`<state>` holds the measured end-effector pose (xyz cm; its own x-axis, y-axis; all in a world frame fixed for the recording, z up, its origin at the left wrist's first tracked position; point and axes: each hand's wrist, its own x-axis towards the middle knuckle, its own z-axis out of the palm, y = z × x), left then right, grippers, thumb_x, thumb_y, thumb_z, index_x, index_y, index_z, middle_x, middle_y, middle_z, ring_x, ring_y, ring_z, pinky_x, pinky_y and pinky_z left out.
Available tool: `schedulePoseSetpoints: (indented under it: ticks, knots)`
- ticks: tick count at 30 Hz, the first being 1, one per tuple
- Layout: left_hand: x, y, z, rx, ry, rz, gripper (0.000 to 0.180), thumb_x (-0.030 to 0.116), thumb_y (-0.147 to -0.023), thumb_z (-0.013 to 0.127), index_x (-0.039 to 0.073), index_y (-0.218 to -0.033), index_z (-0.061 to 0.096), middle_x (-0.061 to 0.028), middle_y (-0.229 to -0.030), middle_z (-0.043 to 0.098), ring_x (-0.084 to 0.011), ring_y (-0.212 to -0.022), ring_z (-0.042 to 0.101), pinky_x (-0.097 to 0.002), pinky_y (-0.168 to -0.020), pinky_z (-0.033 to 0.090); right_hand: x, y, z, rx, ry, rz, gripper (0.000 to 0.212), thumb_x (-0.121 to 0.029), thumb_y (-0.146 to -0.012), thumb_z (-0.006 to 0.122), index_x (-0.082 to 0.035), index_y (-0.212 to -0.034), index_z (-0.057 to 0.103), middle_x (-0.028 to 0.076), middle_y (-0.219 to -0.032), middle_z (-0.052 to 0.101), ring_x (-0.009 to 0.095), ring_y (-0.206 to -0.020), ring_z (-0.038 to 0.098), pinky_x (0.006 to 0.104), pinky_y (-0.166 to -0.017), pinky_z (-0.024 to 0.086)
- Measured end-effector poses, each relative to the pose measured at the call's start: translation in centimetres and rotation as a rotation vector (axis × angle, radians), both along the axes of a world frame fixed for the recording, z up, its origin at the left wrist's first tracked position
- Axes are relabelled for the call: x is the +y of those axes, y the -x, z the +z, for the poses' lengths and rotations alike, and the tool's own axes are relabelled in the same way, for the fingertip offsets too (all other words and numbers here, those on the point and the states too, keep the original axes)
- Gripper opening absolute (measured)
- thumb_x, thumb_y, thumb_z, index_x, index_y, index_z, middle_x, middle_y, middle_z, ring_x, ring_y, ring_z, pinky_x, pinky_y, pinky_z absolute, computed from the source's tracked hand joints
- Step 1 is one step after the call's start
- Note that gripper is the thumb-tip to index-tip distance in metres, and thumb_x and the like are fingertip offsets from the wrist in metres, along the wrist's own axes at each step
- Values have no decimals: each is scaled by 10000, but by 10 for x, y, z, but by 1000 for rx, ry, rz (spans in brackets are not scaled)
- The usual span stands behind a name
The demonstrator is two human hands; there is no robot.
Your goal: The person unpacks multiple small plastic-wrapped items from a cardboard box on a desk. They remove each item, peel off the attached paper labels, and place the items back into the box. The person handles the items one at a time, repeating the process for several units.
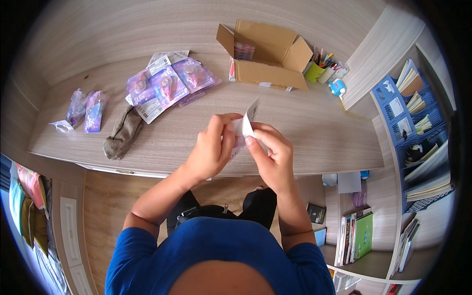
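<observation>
Both hands are raised over the front edge of the desk, close together. Between them is a white paper label (242, 127), bent, with one corner sticking up. My left hand (214, 145) has its fingers closed on the label's left side. With thumb and fingers, my right hand (270, 152) pinches its right side. Below the label a bit of a purple printed package (239, 143) shows, mostly hidden by the left fingers. On the desk to the left lies a pile of purple blister packages (167, 86), some with white labels.
A grey-brown cloth pouch (123, 132) and two loose purple wrappers (95, 112) lie at the left of the desk (314, 123). An open cardboard box (270, 73) stands at the back, beside a green pen holder (313, 72). Blue file racks (393, 110) stand at the right.
</observation>
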<state>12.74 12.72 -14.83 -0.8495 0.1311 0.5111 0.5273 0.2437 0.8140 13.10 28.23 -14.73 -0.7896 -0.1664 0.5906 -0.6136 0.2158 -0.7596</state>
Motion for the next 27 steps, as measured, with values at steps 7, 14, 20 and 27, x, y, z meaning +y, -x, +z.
schedulePoseSetpoints:
  ticks: [7, 14, 20, 27]
  knots:
    - [0, 16, -18, -40, -472, -115, 129, 123, -966, 419, -4, -951, 433, -88, -836, 560, -119, -678, 486, -268, -647, 447, 4, 8, -12, -282, 458, 318, 129, -38, -900, 543, 66, -963, 585, 125, -1170, 566, 122, -958, 558, 252, -831, 445]
    - [-7, 19, -21, -169, -219, -153, 312, 254, -987, 385, -17, -1127, 451, -95, -897, 562, -145, -762, 511, -284, -688, 440, -2, 6, -8, -323, 421, 279, 135, -123, -926, 537, 11, -923, 554, 23, -969, 591, 48, -833, 499, 203, -762, 400]
    - [-1, 19, -28, -97, -263, -269, 319, 219, -972, 421, -30, -1171, 415, -152, -1017, 516, -194, -887, 539, -313, -718, 484, -6, 14, -13, -443, 770, 352, 118, -127, -929, 523, -15, -942, 559, 16, -899, 574, 80, -859, 511, 255, -827, 404]
    - [8, 9, -20, -118, -93, -85, 315, 240, -962, 430, -33, -1118, 410, -190, -981, 499, -269, -851, 561, -350, -712, 476, -9, 19, -14, -565, 898, 422, 167, -160, -936, 500, -11, -996, 548, 53, -948, 573, 134, -898, 530, 323, -888, 413]
